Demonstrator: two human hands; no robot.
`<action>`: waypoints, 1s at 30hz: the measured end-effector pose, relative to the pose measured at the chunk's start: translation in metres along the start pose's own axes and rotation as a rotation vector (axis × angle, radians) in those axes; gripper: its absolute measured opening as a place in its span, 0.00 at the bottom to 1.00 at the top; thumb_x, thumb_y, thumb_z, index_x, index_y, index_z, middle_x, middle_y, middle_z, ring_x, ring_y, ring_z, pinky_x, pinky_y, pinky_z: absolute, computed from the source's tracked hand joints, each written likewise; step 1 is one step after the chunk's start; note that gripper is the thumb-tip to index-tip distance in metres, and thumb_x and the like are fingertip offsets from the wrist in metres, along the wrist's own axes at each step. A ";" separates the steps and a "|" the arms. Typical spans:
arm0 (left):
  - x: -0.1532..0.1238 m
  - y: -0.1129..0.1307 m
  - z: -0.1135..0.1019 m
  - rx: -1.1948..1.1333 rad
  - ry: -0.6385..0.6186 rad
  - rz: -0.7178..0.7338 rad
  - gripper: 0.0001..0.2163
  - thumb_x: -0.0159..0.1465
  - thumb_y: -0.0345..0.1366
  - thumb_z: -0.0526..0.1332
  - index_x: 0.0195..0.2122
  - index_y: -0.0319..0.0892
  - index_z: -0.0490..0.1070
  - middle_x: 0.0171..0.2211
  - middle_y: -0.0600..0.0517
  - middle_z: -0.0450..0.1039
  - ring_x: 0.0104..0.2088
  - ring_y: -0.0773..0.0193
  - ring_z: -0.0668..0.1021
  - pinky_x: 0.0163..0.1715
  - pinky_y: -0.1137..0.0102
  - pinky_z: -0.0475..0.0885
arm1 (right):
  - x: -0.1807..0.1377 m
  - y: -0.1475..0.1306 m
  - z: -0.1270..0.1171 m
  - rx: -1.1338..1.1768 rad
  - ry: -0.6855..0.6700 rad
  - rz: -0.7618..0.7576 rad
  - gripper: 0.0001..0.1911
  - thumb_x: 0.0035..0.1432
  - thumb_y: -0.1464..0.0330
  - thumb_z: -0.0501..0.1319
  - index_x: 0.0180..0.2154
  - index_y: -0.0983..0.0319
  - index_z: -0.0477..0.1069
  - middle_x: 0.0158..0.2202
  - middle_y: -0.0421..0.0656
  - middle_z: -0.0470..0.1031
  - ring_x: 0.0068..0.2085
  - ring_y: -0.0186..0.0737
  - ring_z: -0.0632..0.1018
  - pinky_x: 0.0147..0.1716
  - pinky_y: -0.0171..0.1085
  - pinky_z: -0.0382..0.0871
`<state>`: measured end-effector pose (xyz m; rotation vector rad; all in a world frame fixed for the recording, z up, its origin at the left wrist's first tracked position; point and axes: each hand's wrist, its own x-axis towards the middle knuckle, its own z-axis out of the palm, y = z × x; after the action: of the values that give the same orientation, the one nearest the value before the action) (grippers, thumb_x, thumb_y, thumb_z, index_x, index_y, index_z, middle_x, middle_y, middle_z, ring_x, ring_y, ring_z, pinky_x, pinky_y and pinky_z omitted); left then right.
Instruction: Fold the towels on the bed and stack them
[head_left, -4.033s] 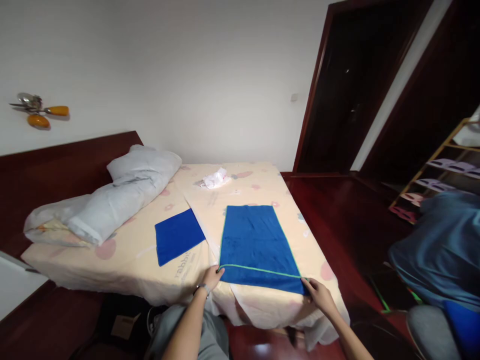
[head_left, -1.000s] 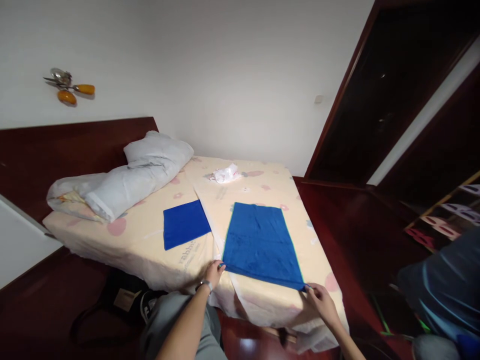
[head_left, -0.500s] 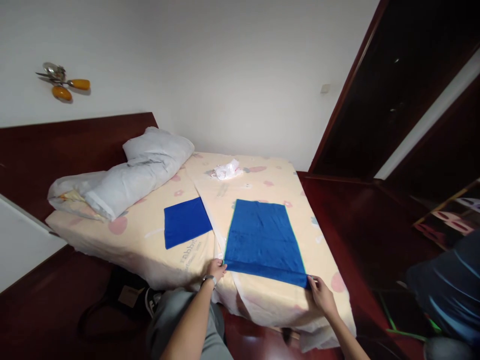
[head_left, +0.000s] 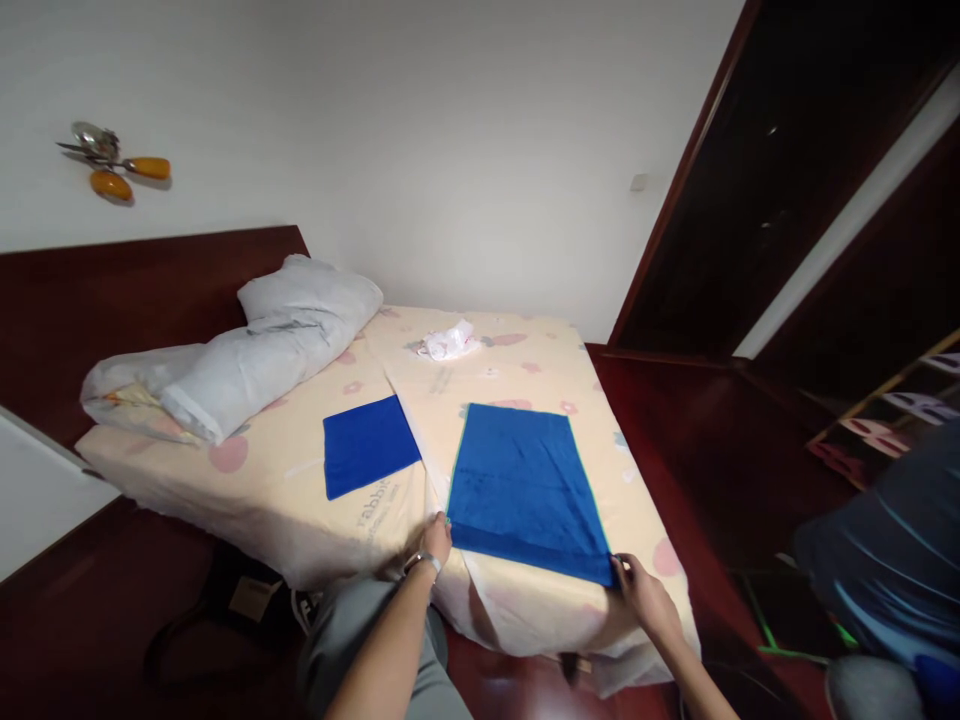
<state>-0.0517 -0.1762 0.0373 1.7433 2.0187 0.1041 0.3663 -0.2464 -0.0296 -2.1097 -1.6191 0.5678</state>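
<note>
Compared with half a second ago, almost nothing has shifted: the view has turned a little and both hands stay at the same two corners of the cloth. On the bed [head_left: 285, 520], which carries a pale sheet with pink flowers, the big blue towel [head_left: 521, 485] lies flat and spread out, near the foot edge where the person stands. Its long axis runs away from the person, toward the far wall, and its short near edge lies across, from one hand to the other. So the towel lies wholly ahead of both hands, and each hand is equally close to its own corner; neither one is nearer. The left hand [head_left: 435, 540] has its grip closed on the near left corner, fingers pinched together on the hem. The right hand [head_left: 645, 598] pinches the near right corner in the same way, at the edge of the mattress. A smaller folded blue cloth [head_left: 367, 455] lies to the left, apart from the towel. Farther away are a grey rolled duvet [head_left: 240, 360] by the headboard and a small white crumpled bag [head_left: 448, 342] near the far side. At the right margin part of another person in blue clothing [head_left: 885, 560] is visible.
</note>
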 end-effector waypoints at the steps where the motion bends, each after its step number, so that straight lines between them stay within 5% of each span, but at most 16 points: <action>1: -0.001 0.000 0.000 0.022 0.007 0.002 0.13 0.71 0.33 0.48 0.51 0.40 0.68 0.45 0.42 0.77 0.45 0.59 0.79 0.42 0.70 0.69 | -0.002 -0.002 0.002 -0.015 -0.002 0.001 0.25 0.63 0.49 0.43 0.46 0.56 0.69 0.40 0.51 0.82 0.41 0.54 0.82 0.38 0.44 0.71; 11: -0.010 -0.001 -0.006 0.112 0.060 -0.007 0.13 0.70 0.38 0.49 0.49 0.41 0.69 0.43 0.41 0.78 0.43 0.55 0.80 0.39 0.66 0.70 | -0.007 -0.007 0.008 0.027 0.022 -0.005 0.25 0.58 0.44 0.50 0.42 0.56 0.68 0.42 0.49 0.81 0.43 0.54 0.81 0.38 0.42 0.71; 16: -0.007 0.001 -0.005 0.084 0.103 -0.065 0.16 0.72 0.38 0.42 0.52 0.42 0.65 0.41 0.42 0.77 0.41 0.57 0.80 0.38 0.67 0.70 | 0.002 -0.009 0.008 0.065 0.035 0.036 0.25 0.58 0.44 0.48 0.40 0.56 0.67 0.38 0.48 0.82 0.40 0.52 0.82 0.36 0.41 0.71; 23: -0.007 -0.006 -0.004 0.163 0.062 0.004 0.12 0.71 0.37 0.48 0.50 0.42 0.66 0.43 0.42 0.77 0.43 0.54 0.80 0.39 0.65 0.69 | 0.001 -0.016 0.014 -0.048 -0.007 0.081 0.25 0.61 0.45 0.44 0.43 0.56 0.65 0.39 0.51 0.81 0.40 0.54 0.82 0.36 0.44 0.70; 30: -0.005 -0.009 -0.005 0.111 0.209 0.062 0.13 0.69 0.35 0.53 0.53 0.43 0.65 0.48 0.44 0.72 0.48 0.58 0.75 0.44 0.68 0.67 | 0.005 -0.011 0.006 0.186 0.166 0.055 0.28 0.58 0.46 0.50 0.46 0.61 0.65 0.41 0.53 0.79 0.42 0.51 0.80 0.41 0.44 0.73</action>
<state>-0.0614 -0.1808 0.0404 1.9356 2.1529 0.2057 0.3550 -0.2387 -0.0288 -2.0116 -1.3675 0.5245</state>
